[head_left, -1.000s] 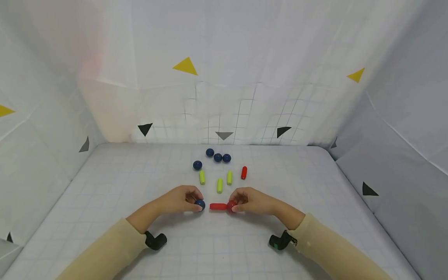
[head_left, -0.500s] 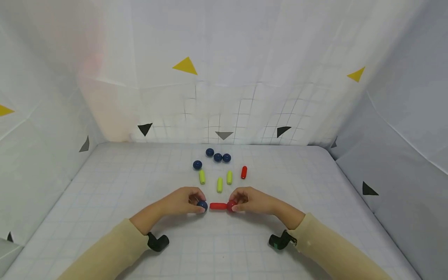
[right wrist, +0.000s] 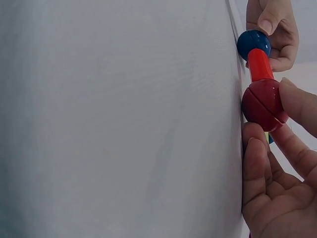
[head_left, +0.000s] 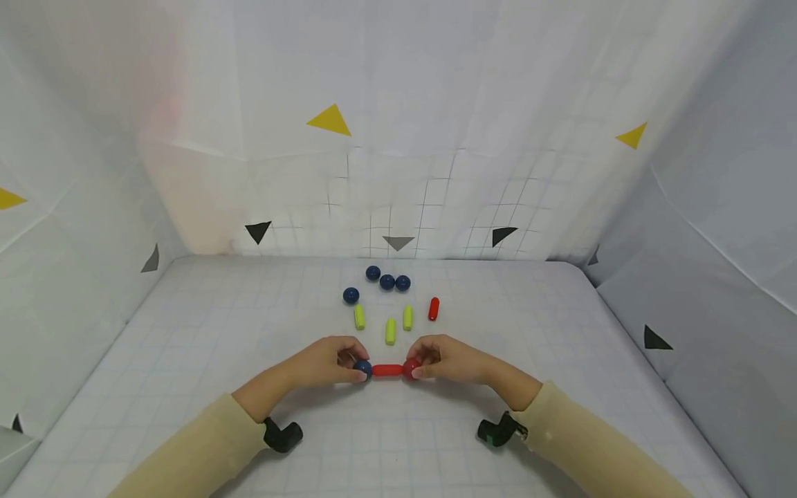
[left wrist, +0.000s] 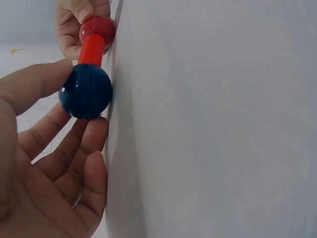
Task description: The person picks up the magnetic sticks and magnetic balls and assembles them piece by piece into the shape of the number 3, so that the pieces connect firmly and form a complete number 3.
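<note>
Thumb and fingers of my left hand [head_left: 326, 361] pinch a dark blue ball [left wrist: 86, 92] low over the table. On the other side, my right hand [head_left: 453, 360] pinches a red ball [right wrist: 264, 105] the same way. Between the two balls lies a red rod [head_left: 388, 370], its ends meeting both of them in line. Both wrist views show the three parts as one short row against the table surface. How firmly the rod joins the blue ball cannot be seen.
Beyond the hands lie several blue balls [head_left: 387, 282], three yellow-green rods [head_left: 390, 331] and another red rod [head_left: 434, 308]. A white gridded cloth covers the table [head_left: 373, 443]. White sheeted walls [head_left: 398, 83] stand at the back and both sides.
My left hand has moved right with the blue ball, closing the gap to the red rod's left end. The right hand has stayed in place with the red ball.
</note>
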Tool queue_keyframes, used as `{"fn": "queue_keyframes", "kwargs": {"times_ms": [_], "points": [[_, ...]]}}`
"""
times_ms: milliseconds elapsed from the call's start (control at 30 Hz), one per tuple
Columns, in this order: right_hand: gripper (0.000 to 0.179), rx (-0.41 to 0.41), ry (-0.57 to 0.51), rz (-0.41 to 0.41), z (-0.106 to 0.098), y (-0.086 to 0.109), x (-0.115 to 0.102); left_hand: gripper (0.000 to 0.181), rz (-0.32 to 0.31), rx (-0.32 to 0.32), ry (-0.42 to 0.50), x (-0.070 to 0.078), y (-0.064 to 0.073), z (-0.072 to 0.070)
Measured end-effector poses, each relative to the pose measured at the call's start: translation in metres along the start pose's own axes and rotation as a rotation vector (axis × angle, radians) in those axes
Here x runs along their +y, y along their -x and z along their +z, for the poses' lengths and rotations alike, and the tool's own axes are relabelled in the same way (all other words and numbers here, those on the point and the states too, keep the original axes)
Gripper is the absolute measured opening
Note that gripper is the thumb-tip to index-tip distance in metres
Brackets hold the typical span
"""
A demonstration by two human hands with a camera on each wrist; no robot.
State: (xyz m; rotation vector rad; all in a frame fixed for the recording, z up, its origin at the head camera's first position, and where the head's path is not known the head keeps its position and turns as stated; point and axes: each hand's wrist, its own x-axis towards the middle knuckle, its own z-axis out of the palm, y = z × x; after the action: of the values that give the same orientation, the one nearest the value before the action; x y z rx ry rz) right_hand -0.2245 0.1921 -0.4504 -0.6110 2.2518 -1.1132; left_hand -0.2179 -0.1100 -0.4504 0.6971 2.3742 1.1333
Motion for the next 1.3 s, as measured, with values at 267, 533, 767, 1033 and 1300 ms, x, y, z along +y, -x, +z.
{"fn": "queue_keyframes", "kwargs": {"times_ms": [267,533,767,1033,1300], "points": [[0.027,0.004,0.005,0.012,-0.0002,-0.0007,-0.0001,0.026,0.008,0.000,0.007,-0.0019,-0.0007,0.0015],[0.027,0.000,0.009,0.017,-0.0004,-0.0005,-0.0007,0.026,0.002,-0.006,0.004,0.0000,-0.0002,0.0006],[0.028,-0.005,-0.015,0.008,0.0003,-0.0008,-0.0004,0.026,0.001,0.001,-0.004,-0.0032,-0.0001,0.0007],[0.028,-0.010,-0.010,0.004,-0.0011,-0.0009,0.0011,0.028,0.004,-0.001,0.011,-0.0068,-0.0010,0.0024],[0.026,-0.028,0.028,0.014,-0.0057,0.0029,-0.0031,0.029,-0.008,-0.001,0.017,-0.0047,-0.0014,0.0041]]}}
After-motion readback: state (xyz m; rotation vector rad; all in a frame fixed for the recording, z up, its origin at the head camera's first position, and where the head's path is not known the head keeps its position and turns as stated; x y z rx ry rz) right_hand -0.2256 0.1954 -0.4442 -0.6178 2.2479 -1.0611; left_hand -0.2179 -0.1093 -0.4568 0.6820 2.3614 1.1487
